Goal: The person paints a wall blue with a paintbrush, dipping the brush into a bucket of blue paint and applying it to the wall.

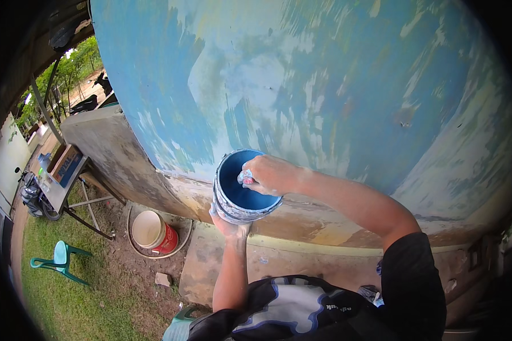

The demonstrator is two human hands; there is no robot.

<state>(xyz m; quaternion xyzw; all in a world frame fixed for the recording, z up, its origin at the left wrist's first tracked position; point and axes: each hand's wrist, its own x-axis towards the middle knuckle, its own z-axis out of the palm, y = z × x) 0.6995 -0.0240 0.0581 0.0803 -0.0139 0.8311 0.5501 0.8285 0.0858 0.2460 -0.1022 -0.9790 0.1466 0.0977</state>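
Observation:
A paint bucket (233, 208), blue inside and smeared with white and blue paint outside, is held up tilted in front of the wall. My left hand (231, 226) grips it from below, at its lower side. Over the bucket's mouth, my right hand (274, 174) is closed on a small paint-smeared thing (246, 177), pale blue with pink spots. The rest of that thing is hidden by the fingers, so its kind does not show. Facing me is a curved wall (335, 108) with patchy blue, white and yellowish brush strokes.
A white and red bucket (166, 238) stands on the ground inside a hoop (183, 248). Further left are a green plastic chair (61, 257), a table (60, 190) bearing a cardboard box (66, 163), and a motorcycle (33, 194). A concrete ledge (202, 267) runs below the wall.

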